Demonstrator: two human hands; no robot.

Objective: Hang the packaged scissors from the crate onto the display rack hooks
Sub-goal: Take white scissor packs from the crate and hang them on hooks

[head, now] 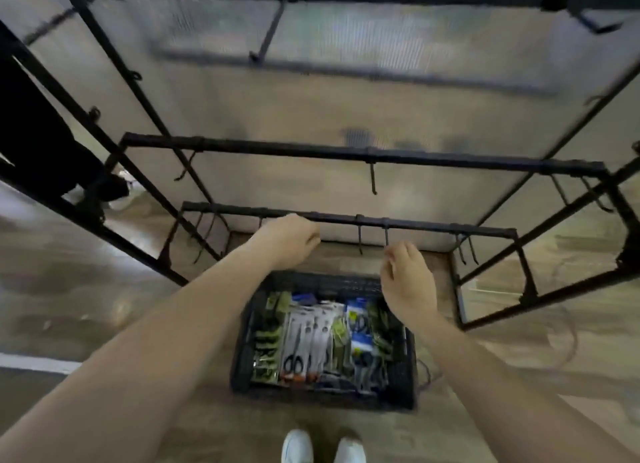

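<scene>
Reaching over the black lattice-walled crate (pixel 403 369), both hands meet the display rack's lowest thin bar (pixel 433 224). The left hand (pixel 291 243) is curled against it. The right hand (pixel 408 282) is bunched just under a bare hook (pixel 387 236). Blur hides whether either hand grips. Glossy packaged scissors (pixel 304 338) lie in the crate below, with open air between.

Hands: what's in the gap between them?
In the head view, two empty black hooks on the lowest rail hang between the left hand and right hand.
</scene>
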